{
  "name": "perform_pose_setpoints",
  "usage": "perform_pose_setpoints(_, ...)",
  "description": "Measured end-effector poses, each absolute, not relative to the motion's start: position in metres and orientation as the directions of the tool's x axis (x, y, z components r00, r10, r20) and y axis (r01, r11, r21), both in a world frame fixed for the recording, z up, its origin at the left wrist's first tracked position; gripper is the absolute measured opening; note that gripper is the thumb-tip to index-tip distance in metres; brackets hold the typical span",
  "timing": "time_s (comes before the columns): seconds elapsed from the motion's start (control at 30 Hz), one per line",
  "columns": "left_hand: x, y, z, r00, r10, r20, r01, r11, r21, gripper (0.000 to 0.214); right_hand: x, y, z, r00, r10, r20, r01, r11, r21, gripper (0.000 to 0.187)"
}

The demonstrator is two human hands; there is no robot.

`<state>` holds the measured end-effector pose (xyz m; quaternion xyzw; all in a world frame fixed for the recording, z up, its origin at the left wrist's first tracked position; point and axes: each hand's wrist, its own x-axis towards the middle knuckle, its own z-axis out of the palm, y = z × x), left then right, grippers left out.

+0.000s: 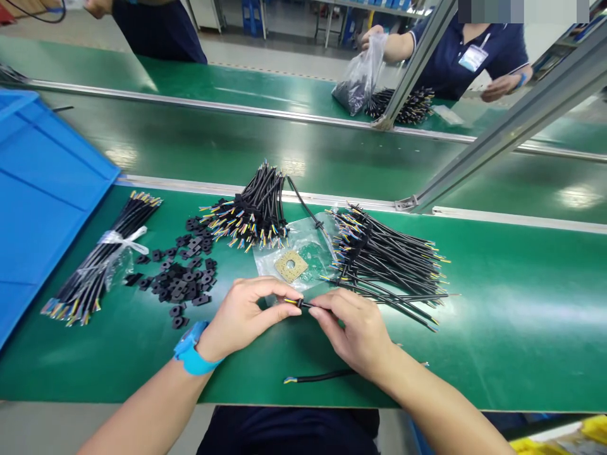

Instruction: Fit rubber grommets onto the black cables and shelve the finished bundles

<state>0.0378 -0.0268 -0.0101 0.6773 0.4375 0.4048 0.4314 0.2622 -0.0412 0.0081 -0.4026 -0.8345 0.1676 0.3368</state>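
Black slim round cable bearing a small black block sits pinched between nearly closed fingertips of left hand and right hand, loose black plastic blocks lying left of the fingers.

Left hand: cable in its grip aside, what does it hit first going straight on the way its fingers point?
Most likely the right hand, facing it across a small gap along the cable; exact depth is unclear from this one view.
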Motion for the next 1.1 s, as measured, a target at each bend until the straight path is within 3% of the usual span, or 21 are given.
perform_pose_setpoints(0.2, 0.041, -0.027, -0.007, 0.421, 0.841, 0.340, 0.206, -0.454, 0.867, 0.009, 0.262, -0.041, 0.014, -0.458, 0.873, 0.167, 0.443, 0.387, -0.809, 0.017)
perform_pose_setpoints(0.47, 0.047, -0.028, -0.015, 0.449, 0.821, 0.354, 0.214, -0.484, 0.849, 0.008, 0.264, -0.039, 0.015, -0.493, 0.854, -0.170, 0.359, 0.021, -0.933, 0.033)
perform_pose_setpoints(0.53, 0.045, -0.027, -0.013, 0.454, 0.807, 0.376, 0.223, -0.512, 0.830, 0.012, 0.267, -0.037, 0.017, -0.504, 0.859, -0.086, 0.395, 0.140, -0.908, 0.032)
perform_pose_setpoints(0.6, 0.037, -0.025, -0.007, 0.438, 0.812, 0.385, 0.264, -0.526, 0.809, 0.026, 0.275, -0.032, 0.019, -0.495, 0.860, 0.122, 0.480, 0.388, -0.787, 0.027)
perform_pose_setpoints(0.7, 0.010, -0.025, 0.009, 0.236, 0.918, 0.319, 0.490, -0.396, 0.777, 0.046, 0.294, -0.022, 0.021, -0.468, 0.793, 0.391, 0.683, 0.605, -0.409, 0.017)
perform_pose_setpoints(0.77, -0.014, -0.028, 0.020, 0.067, 0.964, 0.258, 0.678, -0.233, 0.697, 0.035, 0.306, -0.018, 0.022, -0.463, 0.767, 0.444, 0.784, 0.588, -0.198, 0.019)
perform_pose_setpoints(0.83, -0.036, -0.034, 0.027, 0.021, 0.979, 0.202, 0.826, -0.131, 0.548, 0.033, 0.310, -0.020, 0.023, -0.517, 0.767, 0.381, 0.775, 0.608, -0.172, 0.020)
perform_pose_setpoints(0.9, -0.052, -0.041, 0.027, 0.051, 0.992, 0.120, 0.924, -0.092, 0.372, 0.038, 0.305, -0.031, 0.024, -0.665, 0.728, 0.167, 0.670, 0.680, -0.298, 0.022)
perform_pose_setpoints(0.97, -0.061, -0.049, 0.020, 0.086, 0.996, 0.022, 0.969, -0.088, 0.229, 0.035, 0.294, -0.045, 0.024, -0.807, 0.583, -0.098, 0.569, 0.721, -0.396, 0.031)
perform_pose_setpoints(1.03, -0.066, -0.056, 0.008, 0.129, 0.989, -0.068, 0.981, -0.117, 0.157, 0.028, 0.282, -0.057, 0.023, -0.856, 0.440, -0.270, 0.515, 0.760, -0.396, 0.029)
perform_pose_setpoints(1.1, -0.068, -0.061, -0.006, 0.155, 0.983, -0.097, 0.980, -0.141, 0.139, 0.026, 0.275, -0.062, 0.021, -0.863, 0.414, -0.291, 0.501, 0.779, -0.376, 0.017)
